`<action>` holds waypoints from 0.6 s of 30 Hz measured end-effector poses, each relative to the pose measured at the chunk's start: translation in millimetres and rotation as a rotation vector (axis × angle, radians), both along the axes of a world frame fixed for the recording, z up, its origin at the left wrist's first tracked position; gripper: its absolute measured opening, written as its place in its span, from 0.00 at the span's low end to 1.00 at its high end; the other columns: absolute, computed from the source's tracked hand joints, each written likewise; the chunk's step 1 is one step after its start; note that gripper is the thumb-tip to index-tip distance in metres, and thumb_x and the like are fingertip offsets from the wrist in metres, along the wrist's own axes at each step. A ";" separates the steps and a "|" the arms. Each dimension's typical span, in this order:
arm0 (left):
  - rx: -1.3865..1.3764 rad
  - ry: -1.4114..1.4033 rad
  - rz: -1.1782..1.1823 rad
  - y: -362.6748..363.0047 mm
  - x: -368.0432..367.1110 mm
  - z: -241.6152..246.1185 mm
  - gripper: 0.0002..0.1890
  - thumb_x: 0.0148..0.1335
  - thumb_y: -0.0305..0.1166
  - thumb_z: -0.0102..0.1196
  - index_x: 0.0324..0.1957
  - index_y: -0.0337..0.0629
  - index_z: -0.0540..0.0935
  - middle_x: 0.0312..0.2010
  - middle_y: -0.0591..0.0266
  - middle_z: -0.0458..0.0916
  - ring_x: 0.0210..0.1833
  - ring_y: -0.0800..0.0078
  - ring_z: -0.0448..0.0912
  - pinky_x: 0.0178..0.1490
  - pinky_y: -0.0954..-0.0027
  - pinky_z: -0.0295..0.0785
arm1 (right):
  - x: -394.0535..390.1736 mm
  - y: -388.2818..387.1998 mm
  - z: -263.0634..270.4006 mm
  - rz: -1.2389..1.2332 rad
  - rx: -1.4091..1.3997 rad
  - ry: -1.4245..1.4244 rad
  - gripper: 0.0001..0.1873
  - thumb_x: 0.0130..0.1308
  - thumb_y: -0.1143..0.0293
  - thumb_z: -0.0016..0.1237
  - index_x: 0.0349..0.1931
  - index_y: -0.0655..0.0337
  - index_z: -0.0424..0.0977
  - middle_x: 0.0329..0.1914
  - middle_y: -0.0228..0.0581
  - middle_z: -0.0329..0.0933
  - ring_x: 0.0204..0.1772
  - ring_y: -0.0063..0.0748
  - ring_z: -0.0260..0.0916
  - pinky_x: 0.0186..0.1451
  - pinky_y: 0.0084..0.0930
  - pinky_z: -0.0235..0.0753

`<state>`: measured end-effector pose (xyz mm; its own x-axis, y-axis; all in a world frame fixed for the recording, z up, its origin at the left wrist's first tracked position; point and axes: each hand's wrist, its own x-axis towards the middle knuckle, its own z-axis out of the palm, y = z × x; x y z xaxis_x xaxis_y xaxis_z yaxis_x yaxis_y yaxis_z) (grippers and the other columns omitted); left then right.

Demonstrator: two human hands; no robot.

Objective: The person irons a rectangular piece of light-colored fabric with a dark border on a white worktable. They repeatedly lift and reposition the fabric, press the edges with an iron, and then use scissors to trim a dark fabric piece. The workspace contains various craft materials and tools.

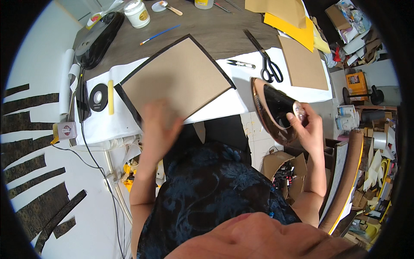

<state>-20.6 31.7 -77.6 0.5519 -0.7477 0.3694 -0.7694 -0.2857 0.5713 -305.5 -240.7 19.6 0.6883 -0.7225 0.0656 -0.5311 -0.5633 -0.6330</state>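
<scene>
A beige square board (190, 74) with black strips along its edges lies turned at an angle on the work table. Over its near corner is my left hand (160, 124), blurred, thumb apart from the fingers and nothing seen in it. Whether it touches the board I cannot tell. My right hand (309, 128) grips a clothes iron (276, 105), dark with a copper-coloured rim, tilted up off the table by its near right edge. Beyond the iron lie black-handled scissors (266, 63) and small thread snips (241, 63).
White sheeting (239, 94) covers the table's near side. To the left are a black disc (98, 97), a yellow strip (111, 97) and a cable (85, 132). A blue brush (160, 34) and a white jar (136, 14) stand farther back. Another beige board (304, 63) lies right.
</scene>
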 end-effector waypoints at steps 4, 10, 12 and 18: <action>0.041 0.063 -0.375 -94.5 -14.7 -25.6 0.23 0.57 0.36 0.70 0.49 0.35 0.76 0.47 0.47 0.76 0.55 0.50 0.74 0.59 0.53 0.70 | 16.8 4.5 7.2 0.086 -0.081 0.219 0.19 0.63 0.61 0.65 0.41 0.70 0.79 0.20 0.52 0.76 0.22 0.47 0.76 0.31 0.34 0.74; 0.266 0.047 -0.305 -171.9 -13.3 -60.6 0.18 0.58 0.38 0.70 0.44 0.41 0.79 0.46 0.52 0.79 0.56 0.53 0.74 0.59 0.54 0.69 | -1.6 14.4 -2.1 0.066 -0.051 0.183 0.20 0.63 0.60 0.65 0.41 0.70 0.79 0.21 0.52 0.77 0.24 0.48 0.78 0.32 0.33 0.76; 0.250 0.081 -0.272 -176.5 -10.4 -66.5 0.12 0.59 0.36 0.68 0.40 0.42 0.81 0.43 0.54 0.80 0.54 0.53 0.76 0.57 0.54 0.70 | -7.6 14.7 -7.7 0.059 -0.042 0.162 0.20 0.62 0.60 0.66 0.41 0.70 0.79 0.20 0.51 0.76 0.23 0.47 0.78 0.31 0.33 0.75; 0.064 0.192 -0.248 -181.8 -1.4 -86.8 0.07 0.59 0.32 0.67 0.31 0.41 0.83 0.40 0.53 0.80 0.49 0.51 0.78 0.55 0.53 0.73 | 0.2 13.4 -7.8 0.115 -0.027 0.255 0.20 0.62 0.59 0.66 0.38 0.70 0.77 0.17 0.48 0.74 0.20 0.46 0.76 0.28 0.34 0.74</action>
<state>-22.0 -150.1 -164.3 0.4045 -0.8865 0.2246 -0.7003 -0.1423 0.6996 -305.3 -227.3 11.7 0.7621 -0.6394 -0.1017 -0.6031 -0.6440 -0.4707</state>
